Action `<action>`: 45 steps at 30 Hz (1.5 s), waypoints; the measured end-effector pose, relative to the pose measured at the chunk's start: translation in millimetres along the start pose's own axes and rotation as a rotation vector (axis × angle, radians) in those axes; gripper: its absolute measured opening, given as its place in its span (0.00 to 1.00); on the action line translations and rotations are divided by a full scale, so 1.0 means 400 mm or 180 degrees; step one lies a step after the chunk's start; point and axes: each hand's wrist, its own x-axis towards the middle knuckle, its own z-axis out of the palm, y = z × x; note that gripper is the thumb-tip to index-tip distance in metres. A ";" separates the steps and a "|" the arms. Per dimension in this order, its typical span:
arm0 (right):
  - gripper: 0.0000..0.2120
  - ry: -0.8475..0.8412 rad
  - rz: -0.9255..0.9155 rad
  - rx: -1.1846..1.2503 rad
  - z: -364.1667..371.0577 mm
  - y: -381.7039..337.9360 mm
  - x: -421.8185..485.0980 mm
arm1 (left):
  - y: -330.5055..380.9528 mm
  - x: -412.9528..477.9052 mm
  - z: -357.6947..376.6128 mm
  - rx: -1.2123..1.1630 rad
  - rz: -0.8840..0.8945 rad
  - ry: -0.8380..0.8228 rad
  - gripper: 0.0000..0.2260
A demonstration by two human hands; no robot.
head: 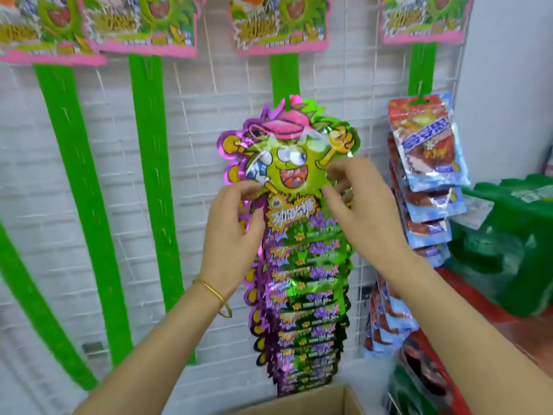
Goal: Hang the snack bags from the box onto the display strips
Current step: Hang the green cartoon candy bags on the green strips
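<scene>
A shiny green and purple snack bag [287,151] with a cartoon face hangs at the top of a green display strip [284,76], above several overlapping bags of the same kind [302,310]. My left hand [236,232] pinches the top bag's lower left edge. Its lower right edge is pinched by my right hand [359,205]. Part of an open cardboard box [317,402] shows at the bottom, its contents out of sight.
Two bare green strips [74,181] [152,175] hang to the left on the white wire grid [197,163]. A strip at right holds several red and blue bags [428,163]. Green packs [508,235] sit on a red shelf at far right.
</scene>
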 end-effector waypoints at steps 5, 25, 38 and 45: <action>0.06 -0.2161 0.1244 0.0494 0.104 0.073 -0.460 | -0.139 -0.446 0.003 -0.0281 -0.1504 -0.0922 0.15; 0.33 -0.3485 0.2519 -0.1266 0.373 0.216 -1.047 | -0.356 -0.902 -0.060 -0.0278 -0.3527 -0.0958 0.14; 0.11 -0.3758 0.2732 -0.0212 0.369 0.235 -1.052 | -0.345 -0.900 -0.041 -0.0248 -0.3533 -0.1192 0.10; 0.08 -0.2898 0.3395 0.0883 0.324 0.217 -0.902 | -0.333 -0.858 -0.043 0.0019 -0.3099 -0.1562 0.17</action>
